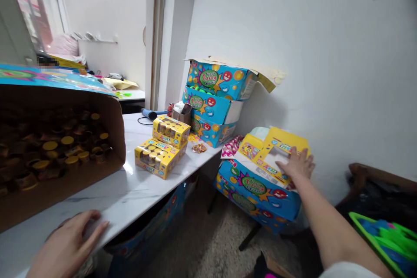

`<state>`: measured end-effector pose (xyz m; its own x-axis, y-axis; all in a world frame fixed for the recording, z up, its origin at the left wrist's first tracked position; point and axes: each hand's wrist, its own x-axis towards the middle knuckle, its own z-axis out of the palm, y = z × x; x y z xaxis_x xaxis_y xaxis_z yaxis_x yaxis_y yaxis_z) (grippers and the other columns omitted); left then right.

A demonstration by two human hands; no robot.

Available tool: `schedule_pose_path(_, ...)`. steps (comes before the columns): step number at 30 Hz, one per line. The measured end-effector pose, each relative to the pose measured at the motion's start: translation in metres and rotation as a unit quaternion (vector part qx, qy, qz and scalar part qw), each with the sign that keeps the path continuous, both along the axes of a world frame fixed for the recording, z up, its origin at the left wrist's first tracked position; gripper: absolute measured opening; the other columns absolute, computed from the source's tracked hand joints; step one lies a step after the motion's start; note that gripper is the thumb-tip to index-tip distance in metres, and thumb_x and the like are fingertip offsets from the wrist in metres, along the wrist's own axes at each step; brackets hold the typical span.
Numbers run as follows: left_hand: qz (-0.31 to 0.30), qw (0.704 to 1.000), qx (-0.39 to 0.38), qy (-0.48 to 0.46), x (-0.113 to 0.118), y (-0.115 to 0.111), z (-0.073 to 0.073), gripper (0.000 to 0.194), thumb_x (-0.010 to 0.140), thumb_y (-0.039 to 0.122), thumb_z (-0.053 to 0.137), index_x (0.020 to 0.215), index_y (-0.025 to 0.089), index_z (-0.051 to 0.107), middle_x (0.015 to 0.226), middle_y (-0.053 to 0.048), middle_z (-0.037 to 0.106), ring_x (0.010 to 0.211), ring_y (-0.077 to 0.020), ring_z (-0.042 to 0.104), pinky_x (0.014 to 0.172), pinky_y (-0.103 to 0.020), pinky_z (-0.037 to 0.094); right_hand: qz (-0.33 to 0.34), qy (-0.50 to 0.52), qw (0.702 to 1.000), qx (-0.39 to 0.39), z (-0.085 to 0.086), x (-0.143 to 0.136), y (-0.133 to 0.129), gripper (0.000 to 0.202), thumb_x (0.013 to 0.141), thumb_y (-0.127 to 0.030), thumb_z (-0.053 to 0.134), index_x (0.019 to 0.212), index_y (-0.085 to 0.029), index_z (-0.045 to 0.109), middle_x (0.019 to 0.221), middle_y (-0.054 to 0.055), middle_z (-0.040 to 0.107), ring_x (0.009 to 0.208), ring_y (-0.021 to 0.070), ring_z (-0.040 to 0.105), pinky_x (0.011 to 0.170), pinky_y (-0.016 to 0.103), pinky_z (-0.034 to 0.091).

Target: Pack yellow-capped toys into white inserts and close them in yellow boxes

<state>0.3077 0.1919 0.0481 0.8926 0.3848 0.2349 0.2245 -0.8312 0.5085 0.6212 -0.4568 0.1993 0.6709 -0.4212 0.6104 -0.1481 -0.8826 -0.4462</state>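
Observation:
My right hand (pixel 298 164) reaches out with spread fingers and touches a flat yellow carton with a window cut-out (pixel 278 145). That carton lies on top of a blue gum box (pixel 257 184) at the right. My left hand (pixel 70 239) rests at the front edge of the white marbled table (pixel 130 195), fingers apart, holding nothing. Two filled yellow boxes with windows stand stacked on the table, the upper one (pixel 171 130) on the lower one (pixel 159 156). At the left, a large open cardboard box (pixel 114 134) lies on its side with several small yellow-lidded jars (pixel 50 147) inside.
Three blue gum boxes (pixel 211 104) stand stacked at the table's far end by the wall. A blue tool (pixel 150 114) with a cable lies behind the yellow boxes. A green-rimmed basket (pixel 368 234) sits at the lower right.

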Motion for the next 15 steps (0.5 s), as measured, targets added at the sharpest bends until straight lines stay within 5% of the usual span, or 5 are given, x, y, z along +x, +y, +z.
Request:
schedule_pose_path(5,0.005,1.0,0.007,-0.023,-0.003,-0.001,-0.002,0.035,0.082,0.066,0.047,0.089,0.034,0.061,0.093,0.0,0.076,0.089,-0.031,0.07,0.083,-0.047,0.053,-0.088,-0.029,0.992,0.089,-0.034,-0.005,0.006,0.106,0.074,-0.043,0.075,0.153,-0.009,0.014,0.155,0.028,0.022,0.14,0.0377,0.035,0.112,0.047,0.035)
schedule_pose_path(7,0.006,1.0,0.007,-0.029,-0.004,-0.004,0.003,0.034,0.081,0.065,0.048,0.088,0.034,0.062,0.092,-0.001,0.075,0.088,-0.0314,0.07,0.082,-0.047,0.053,-0.137,-0.02,0.979,0.148,-0.043,-0.007,0.006,0.103,0.073,-0.049,0.076,0.149,-0.005,0.023,0.147,0.032,0.034,0.133,0.0412,0.042,0.107,0.053,0.039)
schedule_pose_path(10,0.008,0.999,0.004,-0.034,-0.004,-0.009,0.01,0.035,0.079,0.066,0.047,0.087,0.035,0.061,0.09,0.0,0.075,0.087,-0.0313,0.07,0.08,-0.047,0.053,-0.158,0.03,0.963,0.216,-0.044,-0.009,-0.001,0.063,0.082,-0.045,0.073,0.132,-0.012,0.051,0.13,0.019,0.056,0.119,0.0336,0.056,0.099,0.052,0.047)
schedule_pose_path(12,0.011,0.999,0.004,-0.033,-0.005,-0.011,0.014,0.036,0.079,0.067,0.046,0.086,0.035,0.061,0.089,0.0,0.075,0.086,-0.0308,0.07,0.078,-0.046,0.054,-0.153,0.055,0.957,0.239,-0.038,-0.012,-0.008,0.04,0.091,-0.039,0.065,0.123,-0.016,0.059,0.124,0.011,0.062,0.112,0.0257,0.061,0.095,0.048,0.051)
schedule_pose_path(15,0.015,0.999,0.012,-0.03,-0.005,-0.011,0.015,0.037,0.08,0.068,0.044,0.086,0.034,0.06,0.088,0.0,0.074,0.085,-0.0301,0.07,0.078,-0.047,0.054,-0.14,0.058,0.957,0.249,-0.027,-0.022,-0.016,0.031,0.093,-0.036,0.063,0.12,-0.02,0.062,0.125,0.009,0.062,0.111,0.0233,0.062,0.092,0.043,0.053)
